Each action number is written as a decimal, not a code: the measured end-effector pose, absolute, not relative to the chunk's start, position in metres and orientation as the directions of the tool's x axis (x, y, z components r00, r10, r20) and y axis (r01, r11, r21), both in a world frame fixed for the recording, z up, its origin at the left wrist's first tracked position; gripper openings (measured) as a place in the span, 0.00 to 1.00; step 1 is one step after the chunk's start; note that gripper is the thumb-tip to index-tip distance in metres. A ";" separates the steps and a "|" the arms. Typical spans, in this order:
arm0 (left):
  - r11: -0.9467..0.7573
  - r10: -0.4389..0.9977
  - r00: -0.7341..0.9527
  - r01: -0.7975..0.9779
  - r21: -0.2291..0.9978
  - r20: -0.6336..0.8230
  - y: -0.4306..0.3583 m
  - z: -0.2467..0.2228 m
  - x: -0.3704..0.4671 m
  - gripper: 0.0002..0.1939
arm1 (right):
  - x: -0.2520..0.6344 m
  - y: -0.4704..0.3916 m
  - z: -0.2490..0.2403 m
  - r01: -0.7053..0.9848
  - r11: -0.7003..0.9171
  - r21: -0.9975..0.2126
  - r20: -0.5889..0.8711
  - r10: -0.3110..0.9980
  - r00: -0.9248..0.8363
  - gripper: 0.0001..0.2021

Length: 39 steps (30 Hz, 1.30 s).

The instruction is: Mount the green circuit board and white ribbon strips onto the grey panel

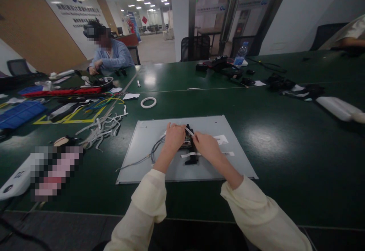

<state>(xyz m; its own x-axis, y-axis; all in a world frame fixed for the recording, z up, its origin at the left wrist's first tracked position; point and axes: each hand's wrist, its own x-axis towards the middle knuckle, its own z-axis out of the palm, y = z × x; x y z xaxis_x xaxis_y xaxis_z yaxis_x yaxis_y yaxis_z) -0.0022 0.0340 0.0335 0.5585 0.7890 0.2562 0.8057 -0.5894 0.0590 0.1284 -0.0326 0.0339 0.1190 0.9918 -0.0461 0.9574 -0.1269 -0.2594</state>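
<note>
A light grey flat panel (134, 144) lies in front of me with a black bracket-like part (191, 159) on it. What looks like a small circuit board (186, 143) sits at that part, mostly covered by my hands. Between my fingertips runs a short white strip (189, 131). My left hand (174, 139) pinches near its upper end, and my right hand (208, 146) grips its lower end. Another white strip (189, 154) lies across the black part. Grey cables (154, 152) loop out to the left from under my left hand.
Left of the panel lie a pile of white strips (105, 127), a white device (17, 180) and a blue basket (21, 114). A white tape roll (148, 102) is beyond the panel. Another person (112, 53) sits far left. A water bottle (241, 54) and black gear stand far right.
</note>
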 end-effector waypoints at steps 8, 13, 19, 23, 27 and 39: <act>-0.584 0.798 0.558 0.810 0.064 0.227 0.035 0.032 -0.003 0.15 | 0.145 -0.024 0.027 0.727 -0.106 -0.679 -0.036 0.993 0.112 0.10; -0.551 0.823 0.519 0.828 0.103 0.228 0.036 0.028 -0.003 0.16 | 0.143 -0.018 0.018 0.599 -0.090 -0.796 -0.050 0.995 0.084 0.13; -0.541 0.826 0.479 0.822 0.177 0.298 0.035 0.025 -0.003 0.20 | 0.139 -0.016 0.017 0.594 -0.078 -0.801 -0.035 0.996 0.083 0.14; -0.560 0.816 0.499 0.808 0.183 0.293 0.036 0.024 -0.004 0.17 | 0.140 -0.019 0.025 0.696 -0.102 -0.711 -0.043 0.994 0.102 0.13; -0.572 0.810 0.525 0.804 0.159 0.260 0.037 0.025 -0.003 0.14 | 0.138 -0.024 0.031 0.828 -0.134 -0.545 -0.044 0.990 0.131 0.12; -0.572 0.809 0.535 0.813 0.111 0.244 0.038 0.027 -0.003 0.14 | 0.116 -0.023 0.036 0.976 -0.165 -0.139 -0.055 0.986 0.159 0.15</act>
<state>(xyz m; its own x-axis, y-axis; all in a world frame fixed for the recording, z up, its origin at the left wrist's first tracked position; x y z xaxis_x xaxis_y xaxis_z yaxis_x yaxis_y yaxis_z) -0.0032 0.0381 0.0268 0.5352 0.8086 0.2444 0.8128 -0.5718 0.1115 0.1164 -0.0229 0.0357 0.1587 0.9858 -0.0555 0.9764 -0.1651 -0.1394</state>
